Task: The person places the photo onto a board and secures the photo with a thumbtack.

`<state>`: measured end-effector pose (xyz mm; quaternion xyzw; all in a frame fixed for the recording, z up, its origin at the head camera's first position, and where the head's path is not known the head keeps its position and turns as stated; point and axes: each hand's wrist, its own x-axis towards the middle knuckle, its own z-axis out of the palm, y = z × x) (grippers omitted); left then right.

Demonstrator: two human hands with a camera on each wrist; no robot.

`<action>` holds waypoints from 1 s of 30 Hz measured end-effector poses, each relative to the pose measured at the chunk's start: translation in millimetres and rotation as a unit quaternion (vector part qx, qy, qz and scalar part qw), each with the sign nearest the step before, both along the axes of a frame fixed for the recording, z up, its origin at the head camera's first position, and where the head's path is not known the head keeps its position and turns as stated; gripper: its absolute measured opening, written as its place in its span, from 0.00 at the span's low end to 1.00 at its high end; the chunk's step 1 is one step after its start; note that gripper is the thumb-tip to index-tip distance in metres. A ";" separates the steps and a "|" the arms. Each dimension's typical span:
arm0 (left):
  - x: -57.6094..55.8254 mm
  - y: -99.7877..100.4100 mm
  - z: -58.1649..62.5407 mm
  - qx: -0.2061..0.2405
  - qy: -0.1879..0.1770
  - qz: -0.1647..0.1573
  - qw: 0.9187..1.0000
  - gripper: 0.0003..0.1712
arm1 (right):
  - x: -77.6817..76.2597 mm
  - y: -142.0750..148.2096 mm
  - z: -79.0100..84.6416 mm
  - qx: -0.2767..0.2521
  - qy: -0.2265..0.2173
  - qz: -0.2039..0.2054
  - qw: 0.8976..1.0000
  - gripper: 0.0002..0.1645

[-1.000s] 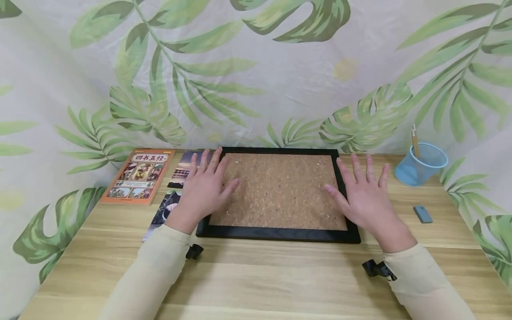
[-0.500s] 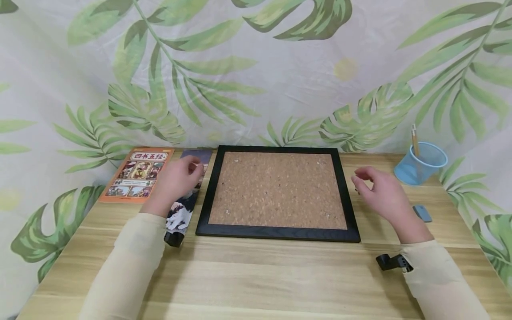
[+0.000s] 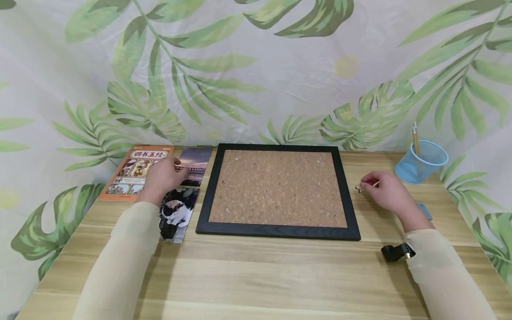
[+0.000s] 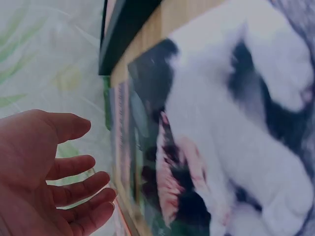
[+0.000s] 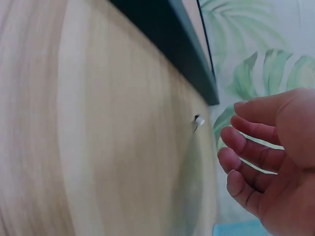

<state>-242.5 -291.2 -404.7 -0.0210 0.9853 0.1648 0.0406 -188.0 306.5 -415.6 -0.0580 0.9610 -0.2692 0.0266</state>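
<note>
Small metal piece (image 3: 358, 189) is on the table (image 3: 256, 280), just off the right edge of the black-framed corkboard (image 3: 276, 189). Too small to make out its exact shape. My right hand (image 3: 385, 191) is right by it: fingers loosely bent, thumb apart from them, tips near the piece with a gap showing in the right wrist view. My left hand (image 3: 162, 178) hangs over the sunset photo (image 3: 197, 159), wrist side over the orange book (image 3: 127, 173); fingers half bent and spaced, thumb clear of them. Cat photo (image 3: 186, 211) lies just nearer me than the sunset one, both left of the board. Cork has a small light mark near each corner, can't identify those. Further right: blue mesh cup (image 3: 411, 168) with a pencil (image 3: 416, 144) leaning in it, grey-blue block (image 3: 425, 211) partly behind my wrist. Leaf-print cloth (image 3: 296, 80) behind everything.
</note>
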 end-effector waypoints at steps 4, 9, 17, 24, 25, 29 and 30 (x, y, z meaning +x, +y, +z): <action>-5.9 -4.3 -6.1 -0.009 -0.016 -0.001 1.000 0.41 | -2.3 6.1 -4.0 -0.002 -0.022 0.000 1.000 0.19; -11.3 -3.8 -9.3 -0.016 -0.043 0.007 0.999 0.50 | -6.0 9.8 -5.1 -0.007 -0.026 -0.001 1.000 0.19; -13.9 0.2 -13.0 -0.065 -0.069 0.020 0.995 0.59 | -12.1 10.7 -14.7 -0.005 -0.032 -0.004 0.999 0.20; -13.7 -1.8 -13.3 -0.016 -0.084 0.043 0.995 0.60 | -15.1 8.6 -19.4 0.000 -0.034 -0.011 0.999 0.20; -13.9 -2.7 -13.6 -0.009 -0.084 0.044 0.995 0.60 | -15.3 8.1 -19.2 0.000 -0.033 -0.012 0.999 0.20; -14.8 -4.3 -14.5 0.004 -0.085 0.047 0.995 0.60 | -16.6 6.7 -19.6 0.004 -0.030 -0.013 0.999 0.19; -15.1 -4.5 -14.9 0.005 -0.085 0.048 0.995 0.60 | -17.0 6.6 -20.0 0.005 -0.029 -0.013 0.999 0.19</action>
